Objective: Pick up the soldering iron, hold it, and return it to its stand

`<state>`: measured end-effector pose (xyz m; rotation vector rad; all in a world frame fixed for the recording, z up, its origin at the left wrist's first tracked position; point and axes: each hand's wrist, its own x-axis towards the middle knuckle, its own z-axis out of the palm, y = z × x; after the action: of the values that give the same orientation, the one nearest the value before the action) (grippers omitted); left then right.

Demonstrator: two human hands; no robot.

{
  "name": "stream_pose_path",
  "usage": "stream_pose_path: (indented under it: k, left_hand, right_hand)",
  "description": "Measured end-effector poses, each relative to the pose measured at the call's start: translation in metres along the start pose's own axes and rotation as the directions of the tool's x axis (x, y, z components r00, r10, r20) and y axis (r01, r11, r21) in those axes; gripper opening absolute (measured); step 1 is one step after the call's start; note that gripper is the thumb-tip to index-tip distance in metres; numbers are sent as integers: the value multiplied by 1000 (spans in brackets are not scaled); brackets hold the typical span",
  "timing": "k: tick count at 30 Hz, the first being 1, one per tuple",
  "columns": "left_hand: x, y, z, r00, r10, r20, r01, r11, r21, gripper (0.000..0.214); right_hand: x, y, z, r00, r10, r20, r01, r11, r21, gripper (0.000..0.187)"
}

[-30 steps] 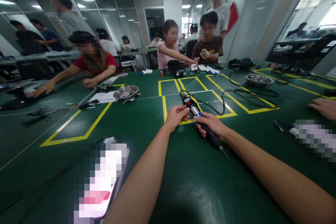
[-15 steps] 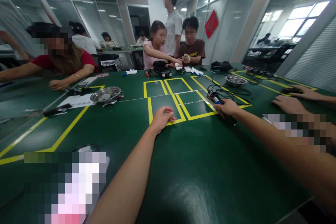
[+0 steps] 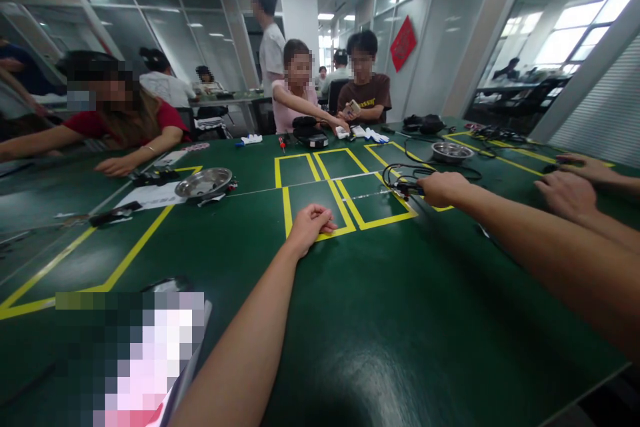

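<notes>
My right hand (image 3: 441,187) reaches far out to the right and is closed round a corded electric screwdriver (image 3: 407,188), of which only the cable end shows beside my fist. Its black cable (image 3: 400,173) lies coiled on the green table (image 3: 380,320) just beyond. My left hand (image 3: 311,223) rests on the table at the near edge of a yellow taped box (image 3: 345,210), fingers curled in loosely, with nothing visible in it.
A metal bowl (image 3: 203,182) and a paper sheet (image 3: 150,195) lie to the left; a second metal bowl (image 3: 451,151) stands far right. Another person's hands (image 3: 567,190) rest at my right. Several people sit across the table. A blurred device (image 3: 135,360) lies near left.
My right hand has carried the screwdriver from the middle of the table away to the right. My left hand let go of it and now rests by the yellow tape.
</notes>
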<state>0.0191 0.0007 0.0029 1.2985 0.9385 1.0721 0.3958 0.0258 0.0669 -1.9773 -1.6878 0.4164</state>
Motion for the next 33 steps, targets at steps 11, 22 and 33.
stream_pose_path:
  k: [11, 22, 33]
  left_hand:
    - [7, 1, 5, 997, -72, -4, 72, 997, 26, 17]
    - [20, 4, 4, 991, -117, -69, 114, 992, -55, 27]
    - [19, 5, 9, 991, -107, -84, 112, 992, 61, 32]
  right_hand:
    - [-81, -48, 63, 917, 47, 395, -259, 824, 503, 36]
    - [-88, -72, 89, 760, -290, 582, -517, 273, 811, 38]
    - [-97, -59, 86, 812, -350, 466, -396, 255, 882, 37]
